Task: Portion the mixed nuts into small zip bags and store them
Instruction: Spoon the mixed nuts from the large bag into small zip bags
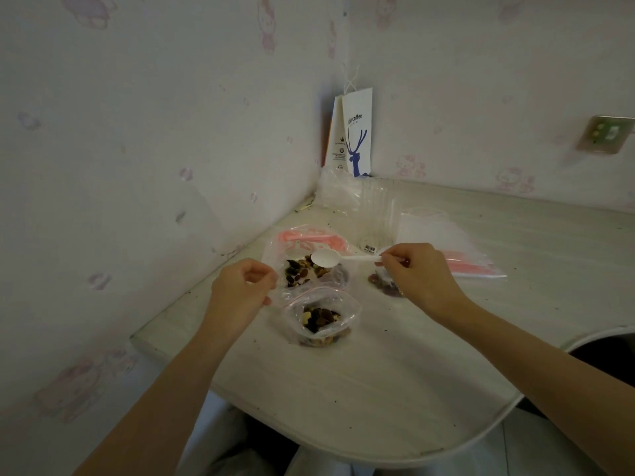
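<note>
Head view: left hand (240,286) pinches small bag (319,316) mouth open for filling; right hand (417,273) holds empty spoon (326,259) above nut supply (302,271).

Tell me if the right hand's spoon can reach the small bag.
Probably yes: the left hand holds the small bag open by its rim, and nothing lies between it and the spoon in the right hand.

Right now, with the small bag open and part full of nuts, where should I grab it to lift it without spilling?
Take the small bag by its pink-lined rim, coming from above. Its mouth gapes upward and the nuts sit low in the bottom, so holding the top probably keeps them in. Your left hand pinches the rim's left end.
</note>
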